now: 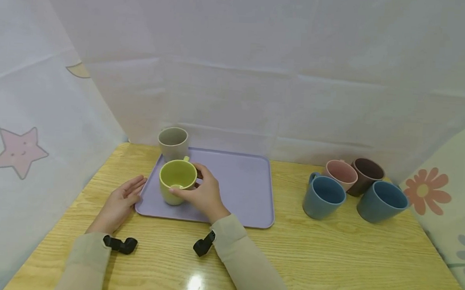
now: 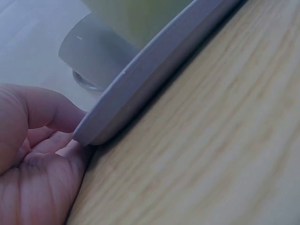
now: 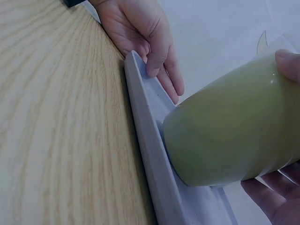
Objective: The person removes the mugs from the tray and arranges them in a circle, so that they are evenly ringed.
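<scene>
My right hand [image 1: 204, 191] grips a yellow-green mug [image 3: 220, 126] by its sides, with the thumb at the near rim and the fingers round the far side. The mug's base is right at the surface of a lilac tray [image 1: 238, 184], on its left part; its handle points away from me. At the tray's left edge, my left hand [image 1: 116, 204] holds the rim, thumb over it and fingers along the outside. A grey mug [image 1: 174, 148] stands at the tray's back left corner, just behind the yellow-green one.
Off to the right on the wooden table [image 1: 329, 264] is a group of mugs: a blue mug [image 1: 320, 204] in front, a pink mug [image 1: 339, 173] and a dark brown mug [image 1: 362, 182] behind, and another blue mug [image 1: 379, 205] at the right. White cloth [image 1: 235, 97] hangs along the table's back edge.
</scene>
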`<state>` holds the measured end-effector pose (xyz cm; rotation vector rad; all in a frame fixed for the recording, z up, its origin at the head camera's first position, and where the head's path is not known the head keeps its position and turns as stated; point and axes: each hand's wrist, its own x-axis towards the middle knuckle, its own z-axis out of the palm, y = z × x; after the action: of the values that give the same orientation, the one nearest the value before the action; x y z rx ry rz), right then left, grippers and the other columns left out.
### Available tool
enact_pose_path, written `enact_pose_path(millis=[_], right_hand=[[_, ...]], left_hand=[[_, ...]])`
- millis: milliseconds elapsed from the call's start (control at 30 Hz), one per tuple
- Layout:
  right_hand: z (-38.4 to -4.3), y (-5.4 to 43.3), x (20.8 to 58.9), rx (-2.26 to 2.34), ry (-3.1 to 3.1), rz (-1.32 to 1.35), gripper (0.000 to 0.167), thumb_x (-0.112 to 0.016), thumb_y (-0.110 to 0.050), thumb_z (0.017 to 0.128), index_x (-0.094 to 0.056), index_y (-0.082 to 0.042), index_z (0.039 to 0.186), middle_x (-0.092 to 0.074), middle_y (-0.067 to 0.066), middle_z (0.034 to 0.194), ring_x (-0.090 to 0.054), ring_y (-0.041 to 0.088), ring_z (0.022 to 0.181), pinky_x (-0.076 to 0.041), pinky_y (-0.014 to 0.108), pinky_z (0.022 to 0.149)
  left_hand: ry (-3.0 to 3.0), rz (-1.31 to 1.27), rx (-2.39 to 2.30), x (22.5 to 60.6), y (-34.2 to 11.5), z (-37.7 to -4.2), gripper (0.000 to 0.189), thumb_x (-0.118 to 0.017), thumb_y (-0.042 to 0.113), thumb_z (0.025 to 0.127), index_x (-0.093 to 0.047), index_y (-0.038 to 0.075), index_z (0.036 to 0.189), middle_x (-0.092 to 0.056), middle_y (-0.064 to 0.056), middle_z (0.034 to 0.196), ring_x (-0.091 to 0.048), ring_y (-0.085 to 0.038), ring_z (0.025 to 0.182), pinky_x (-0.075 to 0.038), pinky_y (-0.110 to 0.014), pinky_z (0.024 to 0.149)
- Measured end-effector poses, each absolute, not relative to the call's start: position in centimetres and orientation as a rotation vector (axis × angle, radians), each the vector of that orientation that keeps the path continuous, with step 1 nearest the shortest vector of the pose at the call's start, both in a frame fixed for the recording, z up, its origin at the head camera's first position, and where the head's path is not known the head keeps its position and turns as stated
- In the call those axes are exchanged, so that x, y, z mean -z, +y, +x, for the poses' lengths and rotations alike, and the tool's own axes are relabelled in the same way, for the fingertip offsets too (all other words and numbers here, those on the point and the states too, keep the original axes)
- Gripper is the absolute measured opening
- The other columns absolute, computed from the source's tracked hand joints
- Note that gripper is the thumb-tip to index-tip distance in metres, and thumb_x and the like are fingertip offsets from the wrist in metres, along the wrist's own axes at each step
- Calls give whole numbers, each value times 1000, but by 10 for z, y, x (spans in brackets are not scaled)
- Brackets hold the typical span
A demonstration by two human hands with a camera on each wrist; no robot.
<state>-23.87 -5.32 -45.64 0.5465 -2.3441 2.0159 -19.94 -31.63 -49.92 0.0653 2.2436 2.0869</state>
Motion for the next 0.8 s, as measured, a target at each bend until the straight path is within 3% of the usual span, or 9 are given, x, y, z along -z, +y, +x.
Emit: enact_pose_path(millis=[500,800], right_hand=[[-231,-27,457,-1878,-2312,651,84,-97,-26,66,-58,-10,139,-63,-2,130,-60,12,120,-53,27,101],[-227,-12,458,-1927,-2327,581,82,-97,-26,67,-59,-13,138,-63,-4,127,-60,11,118,-54,28,101]], left_hand=[[2265,37,-2058,497,-317,-200,67,-38,-10,100,-8,-4,161,-11,-25,166,-13,-37,153,-31,-23,117],[2246,36,-2087,502,-318,-202,68,-37,-12,99,-8,-4,160,-12,-26,166,-13,-37,153,-34,-18,114]])
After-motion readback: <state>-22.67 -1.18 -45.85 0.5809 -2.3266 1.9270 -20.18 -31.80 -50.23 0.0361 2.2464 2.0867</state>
